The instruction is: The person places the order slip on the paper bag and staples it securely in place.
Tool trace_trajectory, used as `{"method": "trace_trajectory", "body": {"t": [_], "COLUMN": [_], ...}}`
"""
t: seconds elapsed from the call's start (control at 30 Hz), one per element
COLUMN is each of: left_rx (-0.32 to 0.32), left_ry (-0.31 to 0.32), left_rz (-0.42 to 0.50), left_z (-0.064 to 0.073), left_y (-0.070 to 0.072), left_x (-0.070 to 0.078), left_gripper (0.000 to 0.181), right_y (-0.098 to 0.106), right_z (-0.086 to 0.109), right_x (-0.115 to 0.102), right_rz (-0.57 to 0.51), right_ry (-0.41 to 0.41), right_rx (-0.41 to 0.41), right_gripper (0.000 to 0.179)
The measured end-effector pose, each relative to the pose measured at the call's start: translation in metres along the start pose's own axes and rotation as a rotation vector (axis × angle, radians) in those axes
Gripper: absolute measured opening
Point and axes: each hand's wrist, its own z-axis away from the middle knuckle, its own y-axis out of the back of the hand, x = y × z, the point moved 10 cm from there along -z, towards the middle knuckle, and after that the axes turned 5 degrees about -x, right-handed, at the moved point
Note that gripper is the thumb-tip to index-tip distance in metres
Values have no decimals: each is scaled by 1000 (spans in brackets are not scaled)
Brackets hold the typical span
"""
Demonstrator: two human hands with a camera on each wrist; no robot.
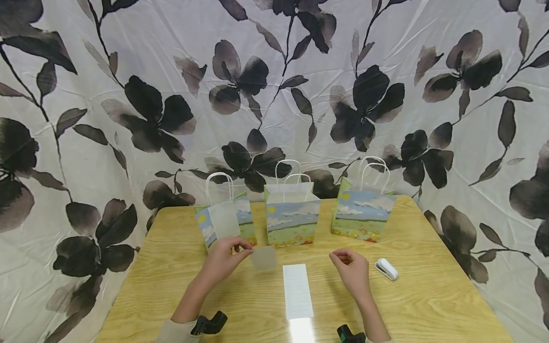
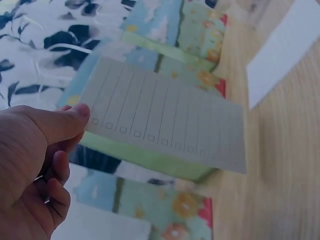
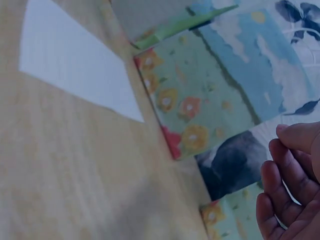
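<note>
The counter point(image 1: 429, 295) bears the middle paper bag point(image 1: 291, 224). To its front right, the right hand point(image 1: 355, 275) curls loosely, nothing visible in its fingers; front left, the left hand point(image 1: 222, 257), nearer, pinches the raised lined sheet point(image 1: 264, 258) by one short end. Its long axis runs away from those fingers, toward the right hand, well apart.

no readable words or numbers, printed checkboxes point(image 2: 151, 138) and ruled lines point(image 2: 162, 107) on a paper slip point(image 2: 170, 117)
</note>
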Motion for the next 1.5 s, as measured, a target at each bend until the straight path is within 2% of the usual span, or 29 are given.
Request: {"method": "trace_trajectory", "body": {"t": [0.07, 0.2, 0.4, 0.63, 0.93, 1.03, 1.17, 1.3, 1.4, 1.5], "left_rx": [-3, -13, -47, -63, -63, -63, -27, 8, 34, 82], "left_ry": [-45, -94, -106, -147, -137, -116, -110, -105, -97, -116], "left_rz": [-11, 1, 51, 45, 21, 11, 16, 23, 33, 49], "left_z": [-8, -25, -46, -74, -97, -104, -115, -118, -113, -105], "left_y": [1, 0, -4, -10, -13, -11, -4, -1, 0, 4], "left_x": [10, 24, 37, 51, 53, 52, 51, 45, 39, 39], "left_gripper": [8, 7, 5, 4, 6, 4, 6, 6, 5, 5], "right_y": [-1, -3, -3, 2, 0, -2, -9, -22, -31, -39], "right_z": [-5, -15, -29, -45, -70, -82, -102, -116, -122, -126], "right_x": [-8, -23, -41, -53, -73, -84, -102, -112, -115, -115], "right_rz": [4, 9, 37, 66, 126, 156, 175, 163, 161, 177], "right_ry": [8, 41, 86, 108, 161, 189, 248, 260, 248, 246], "right_rx": [-9, -27, -62, -62, -87, -117, -180, -276, -346, -394], "right_gripper": [6, 7, 9, 13, 38, 43, 54, 69, 80, 88]}}
